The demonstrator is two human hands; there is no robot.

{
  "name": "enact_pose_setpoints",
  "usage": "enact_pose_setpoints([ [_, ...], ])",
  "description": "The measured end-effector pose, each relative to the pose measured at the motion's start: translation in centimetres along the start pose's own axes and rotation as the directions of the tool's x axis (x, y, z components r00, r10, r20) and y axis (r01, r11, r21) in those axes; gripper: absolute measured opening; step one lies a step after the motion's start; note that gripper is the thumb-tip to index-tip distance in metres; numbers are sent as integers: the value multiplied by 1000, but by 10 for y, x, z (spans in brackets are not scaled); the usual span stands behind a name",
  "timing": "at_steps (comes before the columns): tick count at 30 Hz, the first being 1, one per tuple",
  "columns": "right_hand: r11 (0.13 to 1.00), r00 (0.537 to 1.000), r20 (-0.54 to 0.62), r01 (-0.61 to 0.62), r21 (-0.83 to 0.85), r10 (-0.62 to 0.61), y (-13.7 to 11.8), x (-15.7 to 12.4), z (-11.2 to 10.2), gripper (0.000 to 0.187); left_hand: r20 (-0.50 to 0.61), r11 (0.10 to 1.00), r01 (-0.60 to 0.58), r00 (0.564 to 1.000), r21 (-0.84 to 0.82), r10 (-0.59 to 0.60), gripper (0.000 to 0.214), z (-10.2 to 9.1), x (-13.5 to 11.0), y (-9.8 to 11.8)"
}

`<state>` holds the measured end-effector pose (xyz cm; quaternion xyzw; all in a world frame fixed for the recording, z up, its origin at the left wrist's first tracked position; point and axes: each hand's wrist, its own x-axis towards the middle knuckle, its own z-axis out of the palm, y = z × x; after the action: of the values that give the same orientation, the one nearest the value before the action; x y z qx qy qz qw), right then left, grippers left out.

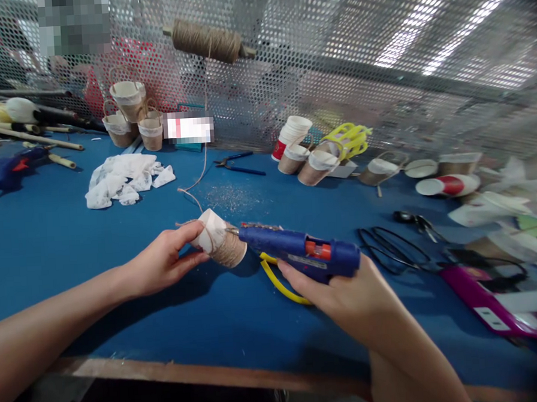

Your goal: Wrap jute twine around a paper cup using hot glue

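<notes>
My left hand [168,260] grips a paper cup [229,246] that lies tilted on its side, its lower part wound with brown twine. A loose strand of twine [205,132] runs from the cup up to a spool [206,41] mounted on the mesh panel. In my right hand [340,293] is a blue glue gun [293,247] with an orange-red part inside. Its metal nozzle points left and meets, or nearly meets, the cup's side near the twine's edge. A yellow curved strip [282,283] shows under the gun.
White crumpled fabric [125,177] and pliers [239,165] lie behind the cup. Small twine-wrapped baskets [131,109] stand back left, with others [319,164] back right. A second glue gun [17,169] rests at left. Black cable [394,248] and a magenta power strip [490,303] lie right.
</notes>
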<state>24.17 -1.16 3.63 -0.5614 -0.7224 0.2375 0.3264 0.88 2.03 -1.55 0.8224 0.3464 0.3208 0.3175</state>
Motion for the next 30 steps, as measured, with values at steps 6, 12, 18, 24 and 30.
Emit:
enact_pose_setpoints([
  [6,989,994,45,-101,107,97,11,-7,9,11,-9,999,47,999,-15,-47,8,1,0,-2],
  [12,993,995,94,-38,109,28,16,-10,14,13,-23,996,76,997,-48,-77,8,2,2,0],
  [18,1000,993,113,24,12,-25,8,-10,13,11,-38,993,108,993,-49,-110,12,3,1,-3],
  [24,999,992,123,-16,45,11,-1,-7,12,6,-34,994,97,995,-41,-98,13,3,0,-3],
  [30,997,990,139,-43,64,34,2,0,-2,9,-20,997,47,999,-66,-49,10,2,0,-1],
])
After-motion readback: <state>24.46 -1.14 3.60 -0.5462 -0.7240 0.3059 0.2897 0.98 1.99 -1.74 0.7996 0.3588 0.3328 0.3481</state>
